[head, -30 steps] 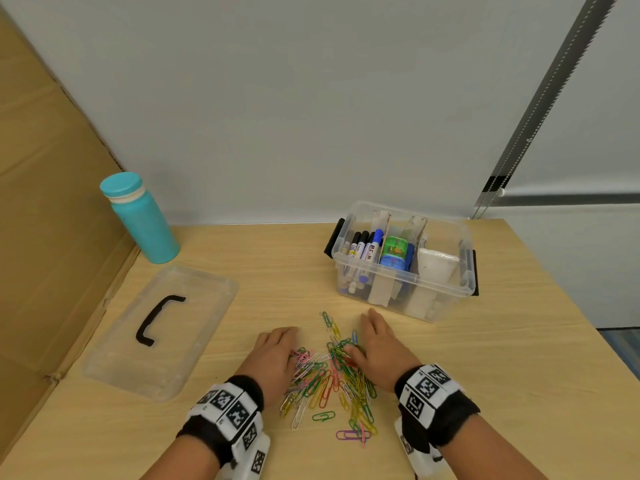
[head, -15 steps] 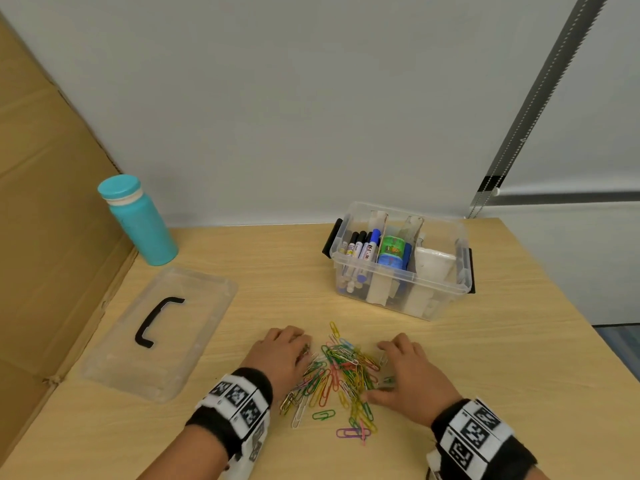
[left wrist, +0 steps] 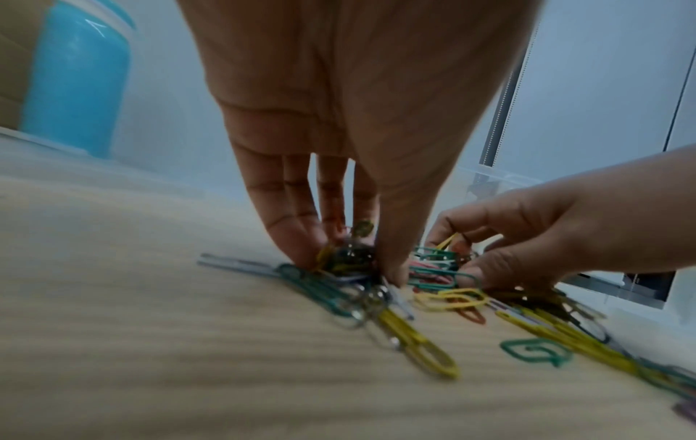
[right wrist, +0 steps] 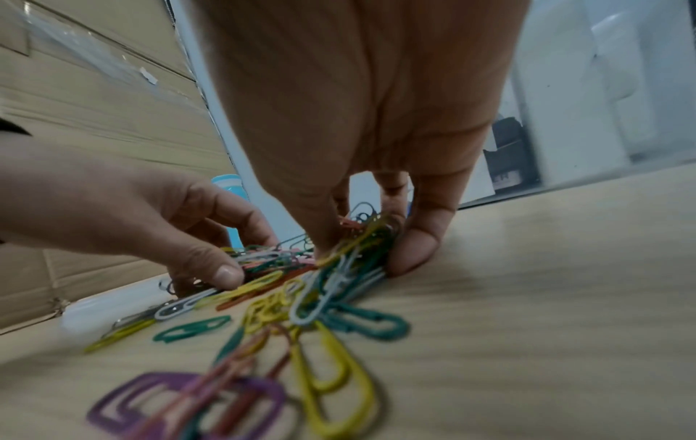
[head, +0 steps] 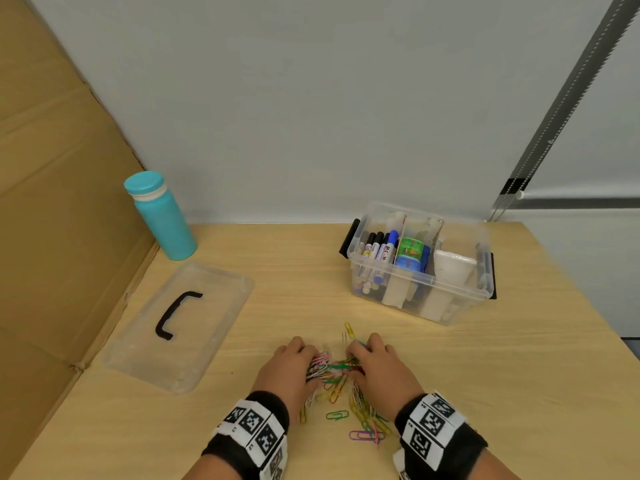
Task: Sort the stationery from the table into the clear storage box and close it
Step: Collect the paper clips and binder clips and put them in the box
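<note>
since half a second ago the two hands have drawn together over the paper clips (head: 341, 379), which now sit bunched into a tighter heap between them rather than spread across the surface (head: 485, 393). the left hand (head: 289, 370) has its fingers (left wrist: 290, 226) curled down with the thumb, pinching a clump of clips against the wood; the right hand (head: 382, 370) has swung back in from the right and its fingers (right wrist: 421, 238) and thumb also close around a bundle. a few clips trail loose toward the near edge, among them a green one (head: 336, 415) and a purple one (head: 363, 435). the clear storage box (head: 460, 299) stands open further back to the right, markers (head: 379, 245) upright in its left compartment, and its lid (head: 176, 327) lies flat at the left beside a teal bottle (head: 161, 216). both wrist views are blurred, so how many clips each hand really holds cannot be told, and the box's right compartment is hard to read.
</note>
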`<move>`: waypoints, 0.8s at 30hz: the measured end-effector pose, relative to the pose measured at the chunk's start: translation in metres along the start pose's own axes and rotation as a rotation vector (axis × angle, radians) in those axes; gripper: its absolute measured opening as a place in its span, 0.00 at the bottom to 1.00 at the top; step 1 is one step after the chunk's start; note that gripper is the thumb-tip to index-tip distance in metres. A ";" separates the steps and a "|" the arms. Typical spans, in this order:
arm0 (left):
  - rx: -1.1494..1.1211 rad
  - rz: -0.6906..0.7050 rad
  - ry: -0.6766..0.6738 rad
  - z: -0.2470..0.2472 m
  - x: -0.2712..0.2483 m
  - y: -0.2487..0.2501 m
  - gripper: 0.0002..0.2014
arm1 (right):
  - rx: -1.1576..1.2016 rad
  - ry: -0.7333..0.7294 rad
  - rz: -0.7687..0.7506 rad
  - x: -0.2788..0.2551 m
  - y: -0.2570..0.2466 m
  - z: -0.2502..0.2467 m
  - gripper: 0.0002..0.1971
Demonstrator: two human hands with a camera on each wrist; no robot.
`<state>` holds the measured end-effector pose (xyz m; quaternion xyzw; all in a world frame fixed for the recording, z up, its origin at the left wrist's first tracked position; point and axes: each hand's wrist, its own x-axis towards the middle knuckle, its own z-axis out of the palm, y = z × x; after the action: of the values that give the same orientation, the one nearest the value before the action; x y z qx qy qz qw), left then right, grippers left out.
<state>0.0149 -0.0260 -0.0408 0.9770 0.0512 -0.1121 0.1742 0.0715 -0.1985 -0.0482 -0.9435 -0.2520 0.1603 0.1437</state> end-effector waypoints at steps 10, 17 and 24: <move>-0.081 0.052 0.046 -0.005 0.005 0.001 0.11 | 0.160 0.103 -0.026 -0.004 0.016 -0.005 0.16; -0.370 0.065 0.197 -0.009 0.001 -0.001 0.09 | 0.478 0.159 0.014 -0.018 0.031 -0.017 0.15; -0.545 0.050 0.277 -0.015 -0.001 0.001 0.07 | 0.797 0.209 0.025 -0.029 0.036 -0.052 0.16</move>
<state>0.0171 -0.0215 -0.0266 0.9012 0.0785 0.0441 0.4239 0.0827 -0.2534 -0.0072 -0.8281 -0.1430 0.1502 0.5208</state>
